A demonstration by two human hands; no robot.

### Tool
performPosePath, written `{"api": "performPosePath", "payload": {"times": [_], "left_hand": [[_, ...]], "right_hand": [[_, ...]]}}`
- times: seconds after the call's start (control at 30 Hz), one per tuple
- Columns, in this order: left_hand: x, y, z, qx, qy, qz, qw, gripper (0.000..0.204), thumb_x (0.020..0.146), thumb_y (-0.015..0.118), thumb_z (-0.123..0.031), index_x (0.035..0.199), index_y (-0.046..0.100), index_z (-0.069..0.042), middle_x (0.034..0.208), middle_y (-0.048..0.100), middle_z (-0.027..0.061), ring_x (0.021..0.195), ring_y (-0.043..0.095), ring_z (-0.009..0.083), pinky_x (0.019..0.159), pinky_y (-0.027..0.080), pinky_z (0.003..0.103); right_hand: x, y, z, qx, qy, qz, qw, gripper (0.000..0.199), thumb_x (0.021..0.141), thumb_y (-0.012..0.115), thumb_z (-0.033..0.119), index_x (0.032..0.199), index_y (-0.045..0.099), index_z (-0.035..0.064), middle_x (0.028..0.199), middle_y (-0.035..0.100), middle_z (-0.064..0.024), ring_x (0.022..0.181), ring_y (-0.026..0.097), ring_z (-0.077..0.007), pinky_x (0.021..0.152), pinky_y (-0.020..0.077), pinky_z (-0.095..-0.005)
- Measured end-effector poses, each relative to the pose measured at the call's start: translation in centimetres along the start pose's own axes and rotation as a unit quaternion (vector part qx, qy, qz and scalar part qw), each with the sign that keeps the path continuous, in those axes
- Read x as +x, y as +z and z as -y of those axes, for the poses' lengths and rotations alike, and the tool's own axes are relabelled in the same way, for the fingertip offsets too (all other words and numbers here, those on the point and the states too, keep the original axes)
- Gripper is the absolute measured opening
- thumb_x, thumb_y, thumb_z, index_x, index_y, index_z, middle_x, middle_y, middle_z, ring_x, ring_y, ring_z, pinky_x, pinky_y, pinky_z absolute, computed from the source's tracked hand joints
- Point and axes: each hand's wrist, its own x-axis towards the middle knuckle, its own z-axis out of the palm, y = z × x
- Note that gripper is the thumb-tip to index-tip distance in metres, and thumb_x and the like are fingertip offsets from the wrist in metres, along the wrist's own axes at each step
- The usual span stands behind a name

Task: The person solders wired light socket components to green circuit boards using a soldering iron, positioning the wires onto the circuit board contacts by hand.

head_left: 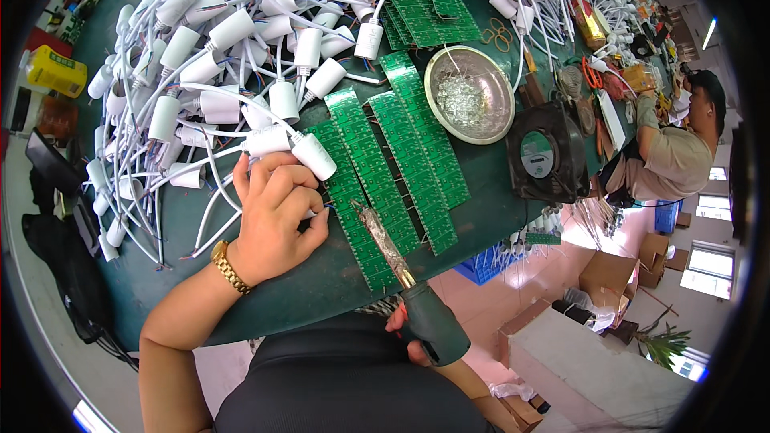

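My right hand [397, 320] is closed around the dark handle of a soldering iron [434, 322]. The iron's tip points up and left, over a green circuit board strip [365, 228]. Beside that strip, my left hand [278, 210] has its fingers curled and thumb pressed in, pinching what looks like a thin wire at the board's left edge. A white cylindrical lamp holder [314, 157] lies just past the left fingertips, partly over the board. More green board strips [413, 172] lie side by side to the right. My left wrist wears a gold watch [229, 267].
A big heap of white lamp holders with cables [233, 32] covers the left back. Behind the strips are stacked green boards [425, 0], a metal bowl [469, 96] with silvery bits and a black fan [547, 152]. A co-worker [674, 144] sits at the right.
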Motion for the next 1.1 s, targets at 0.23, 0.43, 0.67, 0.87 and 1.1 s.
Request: {"api": "performPosePath", "payload": {"times": [0.23, 0.43, 0.67, 0.87, 1.1], "left_hand": [[0.2, 0.0, -0.3, 0.012, 0.012, -0.002, 1.000, 0.022, 0.063, 0.073, -0.008, 0.079, 0.059, -0.013, 0.097, 0.054, 0.0030, 0.107, 0.050, 0.0282, 0.104, 0.017, 0.054], [0.1, 0.1, -0.1, 0.016, 0.012, 0.007, 1.000, 0.021, 0.063, 0.072, -0.008, 0.079, 0.058, -0.013, 0.098, 0.054, 0.0031, 0.108, 0.049, 0.0286, 0.104, 0.016, 0.056], [0.1, 0.0, -0.1, 0.010, 0.004, 0.005, 1.000, 0.022, 0.063, 0.072, -0.007, 0.076, 0.055, -0.013, 0.097, 0.054, 0.0031, 0.108, 0.049, 0.0286, 0.104, 0.016, 0.055], [0.2, 0.0, -0.1, 0.008, 0.003, 0.012, 1.000, 0.023, 0.062, 0.072, -0.007, 0.075, 0.054, -0.013, 0.097, 0.053, 0.0032, 0.108, 0.049, 0.0290, 0.104, 0.016, 0.054], [0.1, 0.2, -0.1, 0.016, 0.003, 0.007, 1.000, 0.023, 0.062, 0.071, -0.007, 0.074, 0.053, -0.013, 0.097, 0.053, 0.0032, 0.108, 0.049, 0.0292, 0.105, 0.015, 0.054]], "right_hand": [[-0.2, 0.1, -0.9, -0.039, -0.025, 0.016, 0.999, 0.043, 0.082, 0.063, 0.045, 0.102, 0.062, 0.0075, 0.088, 0.066, -0.0031, 0.079, 0.065, -0.0214, 0.071, 0.0508, -0.0316], [0.1, 0.2, -0.4, -0.010, -0.022, 0.001, 1.000, 0.041, 0.082, 0.064, 0.045, 0.100, 0.063, 0.0078, 0.087, 0.066, -0.0039, 0.078, 0.064, -0.0220, 0.072, 0.0504, -0.0320], [0.3, -0.1, 0.0, 0.031, -0.008, 0.021, 0.999, 0.041, 0.081, 0.064, 0.044, 0.100, 0.062, 0.0084, 0.087, 0.066, -0.0033, 0.079, 0.064, -0.0220, 0.072, 0.0500, -0.0326], [-0.2, -0.8, -1.4, -0.064, -0.013, 0.065, 0.996, 0.045, 0.080, 0.067, 0.044, 0.105, 0.062, 0.0073, 0.088, 0.067, -0.0028, 0.080, 0.064, -0.0206, 0.071, 0.0495, -0.0317], [0.1, -0.4, -0.8, -0.018, 0.063, 0.040, 0.997, 0.071, 0.070, 0.068, 0.070, 0.093, 0.058, 0.0036, 0.086, 0.062, -0.0069, 0.075, 0.057, -0.0142, 0.065, 0.0459, -0.0274]]}}
